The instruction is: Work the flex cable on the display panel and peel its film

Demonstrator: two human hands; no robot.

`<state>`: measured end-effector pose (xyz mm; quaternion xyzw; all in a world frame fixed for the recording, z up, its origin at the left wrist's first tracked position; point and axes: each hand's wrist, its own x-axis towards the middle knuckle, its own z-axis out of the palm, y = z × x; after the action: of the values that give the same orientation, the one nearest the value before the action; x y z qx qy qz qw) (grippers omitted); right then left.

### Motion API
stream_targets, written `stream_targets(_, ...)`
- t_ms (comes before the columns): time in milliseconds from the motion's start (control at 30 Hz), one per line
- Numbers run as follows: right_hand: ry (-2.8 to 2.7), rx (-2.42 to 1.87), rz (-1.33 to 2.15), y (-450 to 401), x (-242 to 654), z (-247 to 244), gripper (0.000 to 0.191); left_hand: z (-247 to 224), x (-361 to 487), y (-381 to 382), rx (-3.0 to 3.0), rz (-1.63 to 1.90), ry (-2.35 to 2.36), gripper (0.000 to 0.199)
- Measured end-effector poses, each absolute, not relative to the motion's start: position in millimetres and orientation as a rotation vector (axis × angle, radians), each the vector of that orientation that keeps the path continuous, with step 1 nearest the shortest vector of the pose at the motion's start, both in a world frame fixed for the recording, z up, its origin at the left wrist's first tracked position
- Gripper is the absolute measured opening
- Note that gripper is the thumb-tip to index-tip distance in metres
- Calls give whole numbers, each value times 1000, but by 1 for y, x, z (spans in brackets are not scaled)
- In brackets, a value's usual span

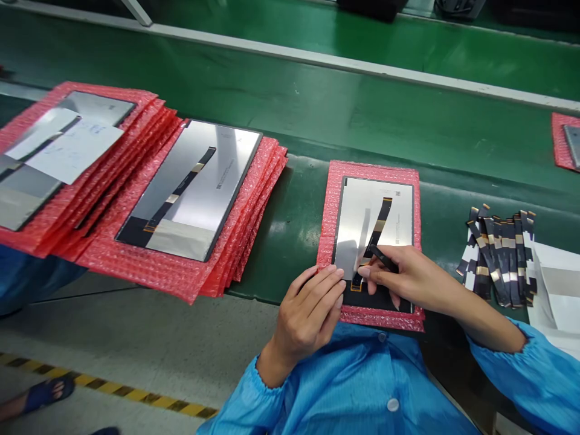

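On bubble wrap (374,171), a panel (356,205) — right grip (405,275) pinches black tool (384,258), left grip (308,314) open.

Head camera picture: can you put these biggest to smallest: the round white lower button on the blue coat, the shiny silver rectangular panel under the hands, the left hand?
1. Shiny silver rectangular panel, partly covered
2. Left hand
3. Round white lower button

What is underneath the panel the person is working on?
Pink bubble wrap shows around the panel, with more than one layer visible along the near edge. Whatever else may lie directly beneath the panel is covered and cannot be seen.
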<state>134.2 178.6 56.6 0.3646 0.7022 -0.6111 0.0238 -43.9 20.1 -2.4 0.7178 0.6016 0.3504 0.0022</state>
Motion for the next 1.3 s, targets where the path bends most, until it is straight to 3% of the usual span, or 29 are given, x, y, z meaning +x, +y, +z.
stream_targets(1300,2183,1121,-1761,183,130,62,25,5,-46,23,2346,940,1829,44)
